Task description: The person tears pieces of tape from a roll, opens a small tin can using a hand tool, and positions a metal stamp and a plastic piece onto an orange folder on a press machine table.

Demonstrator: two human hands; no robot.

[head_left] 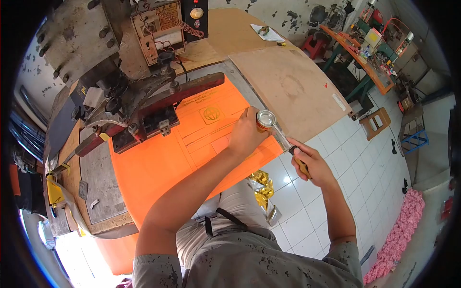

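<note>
My left hand (247, 132) is closed around a small round container, at the right edge of an orange printed sheet (149, 173). Over the container is the round metal head of a ladle-like tool (265, 118). My right hand (312, 165) grips the tool's dark and tan handle, beyond the sheet's right edge. Gold lettering and an emblem (211, 114) show on the sheet. Its upper left part lies under the red-edged arm of a press (158, 103). What is inside the container cannot be made out.
A brown board (293, 86) lies right of the press, with a white paper (267, 33) behind. Gold foil (261, 187) hangs or lies below the sheet. A wooden stool (376, 126) stands on the tiled floor; a cluttered workbench (357, 57) is at upper right.
</note>
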